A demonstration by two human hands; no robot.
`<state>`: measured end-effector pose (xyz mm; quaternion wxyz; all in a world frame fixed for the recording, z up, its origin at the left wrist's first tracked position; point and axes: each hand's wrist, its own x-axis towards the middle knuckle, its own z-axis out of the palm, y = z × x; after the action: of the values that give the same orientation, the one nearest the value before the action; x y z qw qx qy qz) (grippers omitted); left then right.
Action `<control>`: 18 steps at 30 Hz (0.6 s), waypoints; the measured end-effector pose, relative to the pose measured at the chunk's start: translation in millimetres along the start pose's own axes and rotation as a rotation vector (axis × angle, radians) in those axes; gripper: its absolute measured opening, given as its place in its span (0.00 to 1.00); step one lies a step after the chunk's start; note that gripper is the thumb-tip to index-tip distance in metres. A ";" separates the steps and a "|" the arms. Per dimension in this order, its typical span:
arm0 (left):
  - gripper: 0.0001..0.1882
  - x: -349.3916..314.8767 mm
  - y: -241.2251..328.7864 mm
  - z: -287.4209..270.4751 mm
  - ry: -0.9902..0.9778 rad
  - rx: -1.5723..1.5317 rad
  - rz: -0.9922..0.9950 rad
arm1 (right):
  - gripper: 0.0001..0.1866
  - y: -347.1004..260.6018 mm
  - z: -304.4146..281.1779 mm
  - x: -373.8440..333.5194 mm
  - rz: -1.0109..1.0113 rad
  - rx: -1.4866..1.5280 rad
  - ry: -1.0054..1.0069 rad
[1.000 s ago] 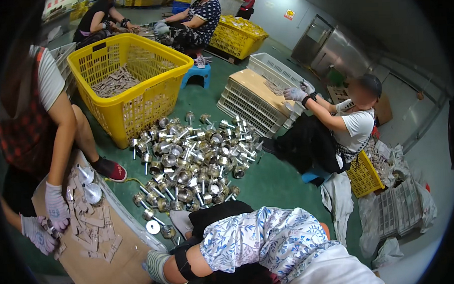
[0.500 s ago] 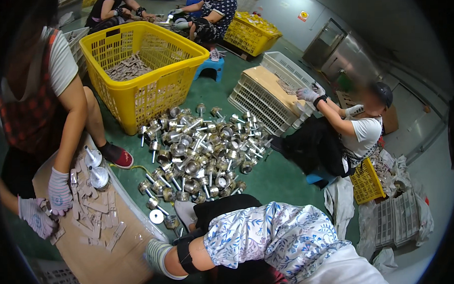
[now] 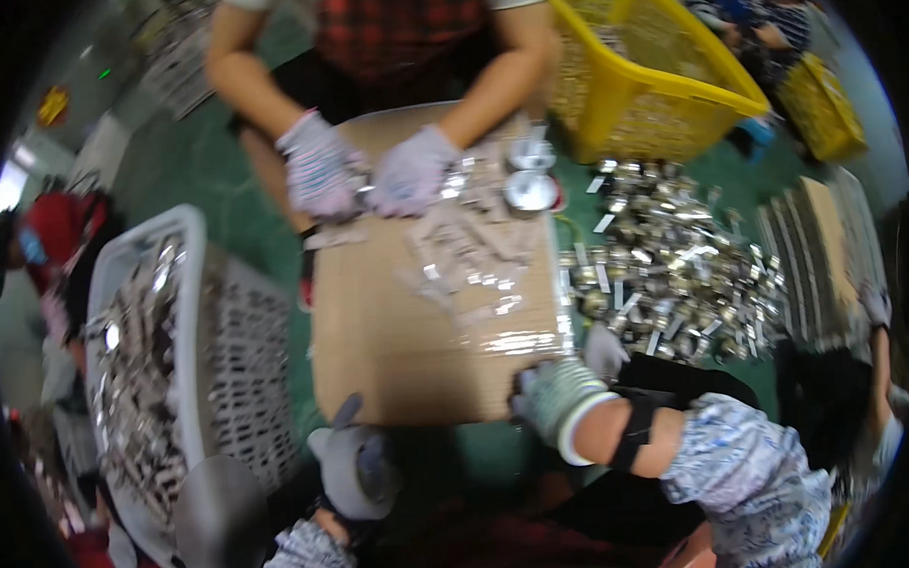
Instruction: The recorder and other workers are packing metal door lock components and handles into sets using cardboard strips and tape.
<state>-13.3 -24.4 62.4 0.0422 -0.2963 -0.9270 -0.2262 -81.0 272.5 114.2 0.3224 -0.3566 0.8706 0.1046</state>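
A brown cardboard sheet (image 3: 406,336) lies on the green floor, with small shiny metal parts (image 3: 469,258) strewn over its far half. My right hand (image 3: 554,396), in a grey-green glove, curls over the sheet's near right corner. My left hand (image 3: 356,468), in a grey glove, sits just below the near edge with one finger up against it; blur hides its grip. Across the sheet, a co-worker in a red plaid top handles parts with two gloved hands (image 3: 366,172).
A heap of metal parts (image 3: 674,266) lies on the floor to the right. A yellow basket (image 3: 658,77) stands behind it, another (image 3: 819,106) farther back. A white crate (image 3: 200,293) of metal parts is on the left. Other people sit around.
The view has swung left, so the cardboard sheet is now in the middle and the heap at right. The white crate on the left has come into sight. My left hand now shows.
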 end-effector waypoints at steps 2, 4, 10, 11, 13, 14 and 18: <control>0.33 -26.1 -10.9 12.8 -0.202 -0.280 -0.307 | 0.14 0.6 8.1 -2.9 0.001 0.000 0.064; 0.36 -40.5 -11.3 17.6 -0.172 -0.287 -0.439 | 0.14 -3.2 -11.8 -3.5 -0.042 -0.003 0.016; 0.40 -56.4 -21.4 45.9 0.317 -2.081 -0.709 | 0.15 -3.9 -11.5 -0.7 -0.055 -0.079 0.038; 0.41 -52.5 -20.8 47.5 0.343 -2.154 -0.697 | 0.14 -2.3 -9.7 0.0 -0.057 -0.069 0.035; 0.34 -41.3 -13.6 36.4 0.317 -2.266 -0.667 | 0.14 -1.6 -10.3 0.7 -0.062 -0.053 0.029; 0.28 -40.1 -10.5 32.9 0.290 -2.375 -0.630 | 0.13 -2.3 -14.9 -0.2 -0.048 -0.056 0.012; 0.28 -59.2 -16.6 41.6 0.325 -2.502 -0.707 | 0.13 -4.8 -17.3 0.9 -0.044 -0.052 0.017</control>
<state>28.1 -49.2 6.2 -0.2103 0.1536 -0.1023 -0.9601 -86.5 261.4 127.2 0.3078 -0.3849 0.8623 0.1168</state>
